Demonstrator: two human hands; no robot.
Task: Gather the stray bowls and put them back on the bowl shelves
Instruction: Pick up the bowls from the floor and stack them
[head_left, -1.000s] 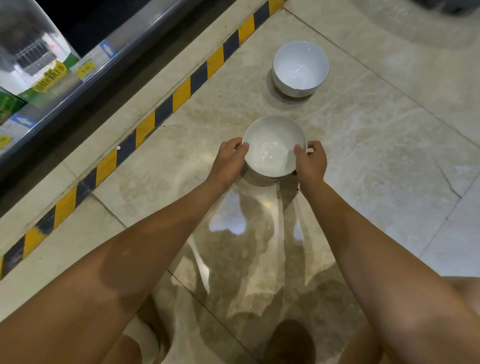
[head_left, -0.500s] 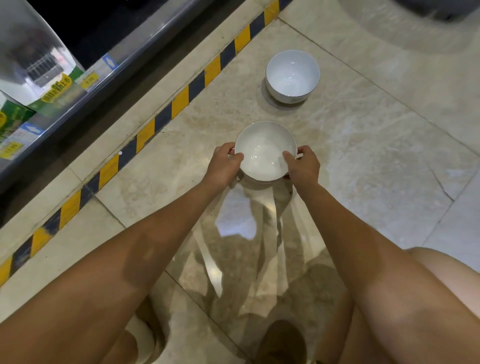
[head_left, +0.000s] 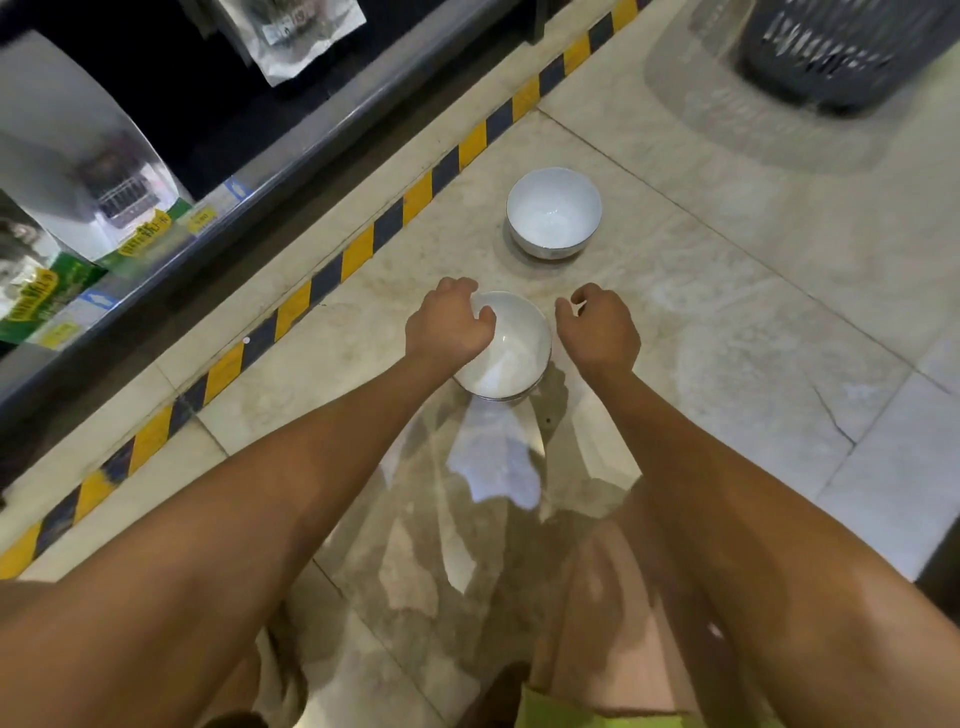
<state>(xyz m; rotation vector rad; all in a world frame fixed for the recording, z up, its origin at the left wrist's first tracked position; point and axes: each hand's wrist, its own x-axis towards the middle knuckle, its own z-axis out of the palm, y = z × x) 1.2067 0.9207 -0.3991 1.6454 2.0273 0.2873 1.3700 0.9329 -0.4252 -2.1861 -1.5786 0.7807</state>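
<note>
Warm, fairly dim indoor light falls from overhead; the polished floor (head_left: 727, 322) throws it back as a pale glare patch between the forearms, with murky reflections around it; soft shadows sit under the near bowl (head_left: 511, 353) and the far bowl (head_left: 554, 213); the shelf (head_left: 270, 156) recess at upper left is nearly black; packets (head_left: 78, 156) there and the basket (head_left: 852, 47) at top right are smeared with motion blur; straight lines bow toward the edges from the wide lens; the striped tape (head_left: 363, 249) stays reasonably crisp.
</note>
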